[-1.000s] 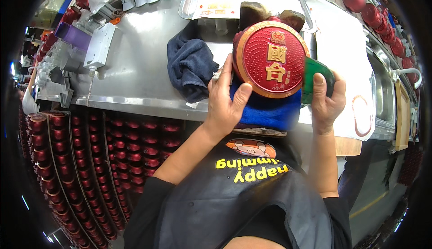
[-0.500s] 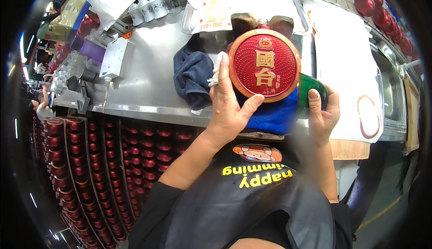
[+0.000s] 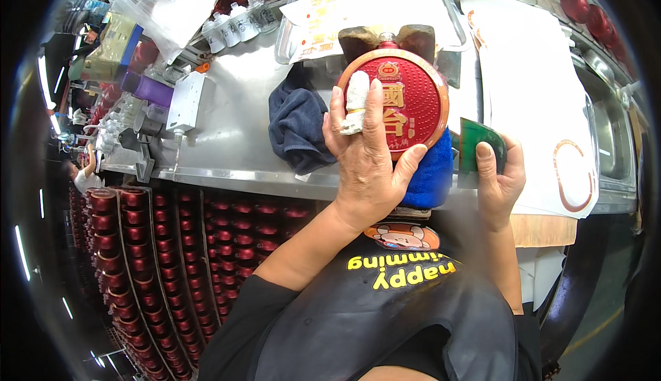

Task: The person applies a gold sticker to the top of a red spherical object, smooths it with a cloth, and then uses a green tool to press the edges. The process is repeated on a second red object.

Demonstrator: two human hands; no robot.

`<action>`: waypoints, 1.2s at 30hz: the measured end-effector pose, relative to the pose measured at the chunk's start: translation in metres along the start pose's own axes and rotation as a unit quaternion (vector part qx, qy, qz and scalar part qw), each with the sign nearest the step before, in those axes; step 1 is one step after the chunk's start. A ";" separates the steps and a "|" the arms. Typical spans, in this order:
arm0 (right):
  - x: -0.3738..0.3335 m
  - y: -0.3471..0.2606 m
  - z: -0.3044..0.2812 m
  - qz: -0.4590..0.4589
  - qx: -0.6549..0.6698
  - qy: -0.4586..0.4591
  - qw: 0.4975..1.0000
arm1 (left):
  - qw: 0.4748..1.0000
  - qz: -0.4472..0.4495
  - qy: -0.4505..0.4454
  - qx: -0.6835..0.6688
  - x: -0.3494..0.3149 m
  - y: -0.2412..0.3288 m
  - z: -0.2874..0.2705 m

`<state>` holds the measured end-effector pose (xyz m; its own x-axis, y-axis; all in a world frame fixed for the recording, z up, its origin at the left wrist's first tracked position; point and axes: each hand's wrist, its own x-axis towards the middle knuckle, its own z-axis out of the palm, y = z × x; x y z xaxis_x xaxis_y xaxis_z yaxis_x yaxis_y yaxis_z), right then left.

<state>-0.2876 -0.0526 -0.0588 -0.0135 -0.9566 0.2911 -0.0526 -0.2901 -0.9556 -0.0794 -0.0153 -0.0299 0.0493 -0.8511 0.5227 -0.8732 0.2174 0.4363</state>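
Observation:
A round, flat red bottle (image 3: 425,98) with an orange rim and raised gold characters rests in a dark cradle (image 3: 417,42), its neck pointing away from me. My left hand (image 3: 368,164) lies over the left part of its face, fingers stretched and apart. One finger is wrapped in white material (image 3: 356,102) with a band around it. To the right of the bottle, my right hand (image 3: 501,178) grips a thin green scraper (image 3: 475,148) between thumb and fingers, apart from the bottle. A blue cloth (image 3: 432,178) lies under the bottle's near side.
Left of the bottle sits a crumpled navy cloth (image 3: 295,122) on the metal table (image 3: 241,98). White sheets (image 3: 533,105) with orange ring strips cover the right side. Small white bottles (image 3: 237,24) and a white box (image 3: 186,102) stand at left. Racked red bottles (image 3: 165,243) fill the lower left.
My left hand has moved from the bottle's left edge onto its face, with the wrapped finger now over the characters. The green scraper has come away from the bottle's right edge.

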 end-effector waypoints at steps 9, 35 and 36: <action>-0.002 -0.001 -0.001 0.015 0.035 0.008 0.999 | 0.999 -0.005 -0.020 0.036 0.002 0.003 -0.009; -0.007 0.000 -0.005 0.030 0.074 0.009 0.997 | 0.986 0.067 -0.047 0.142 0.026 0.019 -0.003; -0.007 0.000 -0.005 0.028 0.070 0.006 0.997 | 0.987 0.074 -0.044 0.138 0.026 0.022 -0.002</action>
<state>-0.2924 -0.0460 -0.0605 -0.0252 -0.9712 0.2369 0.0875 -0.2382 -0.9673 -0.0962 -0.0314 -0.0052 -0.1203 -0.8608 0.4945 -0.9671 0.2142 0.1375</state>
